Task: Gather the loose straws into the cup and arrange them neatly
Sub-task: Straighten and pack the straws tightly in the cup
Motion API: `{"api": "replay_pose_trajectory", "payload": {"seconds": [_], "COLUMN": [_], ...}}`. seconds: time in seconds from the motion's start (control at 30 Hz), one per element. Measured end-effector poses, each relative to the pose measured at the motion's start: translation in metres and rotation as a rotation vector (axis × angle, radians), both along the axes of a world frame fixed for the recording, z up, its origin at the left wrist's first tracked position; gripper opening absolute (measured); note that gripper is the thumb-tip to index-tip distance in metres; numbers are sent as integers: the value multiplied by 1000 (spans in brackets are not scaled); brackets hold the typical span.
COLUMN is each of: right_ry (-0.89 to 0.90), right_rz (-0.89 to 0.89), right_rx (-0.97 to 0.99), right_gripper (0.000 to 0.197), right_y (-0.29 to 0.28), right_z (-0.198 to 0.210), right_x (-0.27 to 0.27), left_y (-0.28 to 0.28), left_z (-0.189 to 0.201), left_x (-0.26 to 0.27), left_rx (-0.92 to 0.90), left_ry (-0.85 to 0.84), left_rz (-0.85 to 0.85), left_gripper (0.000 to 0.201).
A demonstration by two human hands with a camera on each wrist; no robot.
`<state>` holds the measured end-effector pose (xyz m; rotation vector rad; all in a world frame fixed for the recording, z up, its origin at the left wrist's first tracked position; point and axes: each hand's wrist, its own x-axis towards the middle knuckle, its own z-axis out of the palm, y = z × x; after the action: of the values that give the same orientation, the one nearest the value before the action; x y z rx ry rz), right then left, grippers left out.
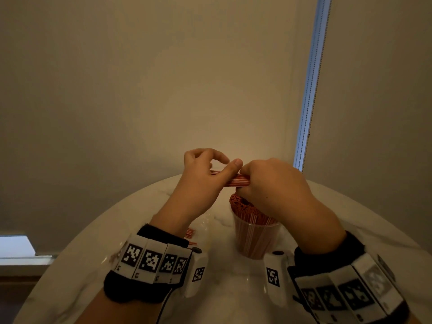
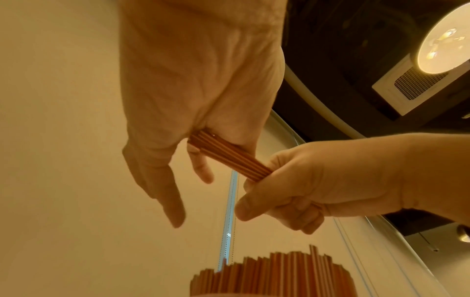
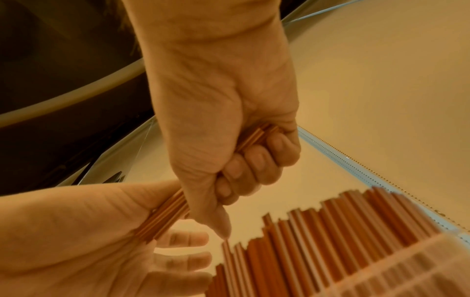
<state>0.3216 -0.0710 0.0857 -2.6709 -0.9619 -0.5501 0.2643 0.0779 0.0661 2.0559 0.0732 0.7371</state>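
A bundle of red-and-white striped straws (image 1: 236, 180) lies level in the air, just above a clear plastic cup (image 1: 256, 239) packed with upright straws (image 1: 243, 205). My left hand (image 1: 210, 174) pinches the bundle's left end between thumb and palm, with the other fingers loosely spread. My right hand (image 1: 264, 181) grips the right end in a fist. In the left wrist view the bundle (image 2: 229, 158) spans from the left hand (image 2: 198, 90) to the right hand (image 2: 318, 186). In the right wrist view the right hand (image 3: 223, 130) wraps the bundle (image 3: 167, 213) above the cup's straws (image 3: 330, 231).
The cup stands on a round white marble table (image 1: 233, 288). A few loose straws (image 1: 189, 233) lie on the table under my left wrist. A plain wall and a blind's bright edge (image 1: 308, 90) stand behind. A white box-like device (image 2: 419, 80) shows in the left wrist view.
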Motion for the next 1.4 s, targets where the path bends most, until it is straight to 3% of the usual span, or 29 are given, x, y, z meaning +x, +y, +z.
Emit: {"api": "replay_pose_trajectory", "payload": {"seconds": [0.13, 0.23, 0.33, 0.43, 0.5, 0.6, 0.73, 0.9, 1.0, 1.13, 1.2, 1.3, 1.37, 1.4], "right_ry": [29, 96, 129, 18, -3, 6, 139, 447, 651, 761, 706, 471, 302, 257], "right_rz": [-9, 28, 113, 136, 185, 201, 180, 220, 400, 534, 499, 343, 224, 175], "right_rx": [49, 68, 114, 150, 193, 242, 496, 687, 765, 887, 912, 883, 829, 790], "right_gripper": [17, 29, 44, 57, 64, 70, 66, 75, 60, 29, 23, 24, 25, 26], "right_y": [-1, -3, -8, -11, -12, -14, -19, -25, -22, -23, -27, -38, -45, -48], "right_z": [0, 1, 4, 8, 10, 13, 13, 19, 19, 20, 21, 24, 25, 25], "right_x": [1, 3, 4, 4, 5, 7, 9, 8, 4, 5, 8, 13, 18, 20], "left_y": [-2, -1, 3, 9, 11, 11, 10, 8, 0, -6, -8, -12, -12, -11], "left_z": [2, 3, 2, 1, 2, 1, 0, -1, -1, -4, -5, -11, -15, -18], "left_x": [-2, -3, -1, -1, -2, -4, -1, 4, 6, 9, 9, 11, 12, 13], "left_rx": [18, 165, 78, -72, -143, -52, -21, -360, -312, -178, -171, -93, -23, -5], "left_ry": [-16, -19, -46, -73, -27, 114, 70, -56, -68, -56, -12, 10, 95, 180], "left_rz": [-125, -87, -70, -36, -102, -160, -48, -22, -95, -144, -190, -137, -97, -111], "left_gripper": [29, 44, 47, 50, 54, 71, 70, 62, 63, 65, 63, 57, 69, 84]}}
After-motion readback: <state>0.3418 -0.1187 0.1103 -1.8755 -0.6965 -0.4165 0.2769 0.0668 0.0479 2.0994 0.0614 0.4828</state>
